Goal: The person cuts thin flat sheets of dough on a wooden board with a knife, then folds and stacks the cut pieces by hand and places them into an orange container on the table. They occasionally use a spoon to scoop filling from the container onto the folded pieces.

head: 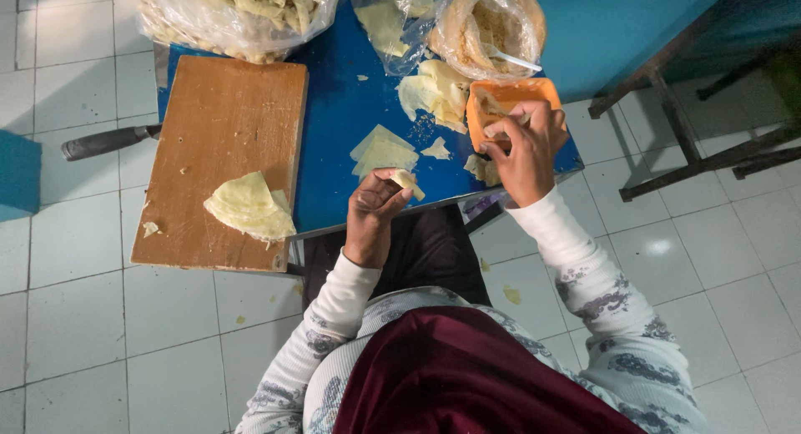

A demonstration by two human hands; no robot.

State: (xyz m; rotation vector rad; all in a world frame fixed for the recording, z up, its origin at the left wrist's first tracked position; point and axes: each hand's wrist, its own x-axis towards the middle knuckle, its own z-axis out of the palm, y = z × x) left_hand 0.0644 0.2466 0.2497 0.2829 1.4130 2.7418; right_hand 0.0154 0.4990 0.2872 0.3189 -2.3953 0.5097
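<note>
- A small folded piece of pale dough (406,181) is pinched by the closed fingers of the left hand (375,209), just above the near edge of the blue worktop (334,125).
- The orange tub (509,96) at the worktop's right end is reached into by the right hand (526,150); its fingers are curled at the rim, and what they grip cannot be told.
- Cut wrapper triangles (384,150) are seen lying between the hands and the wooden board (225,125).
- A stack of folded sheets (249,207) is carried on that board.
</note>
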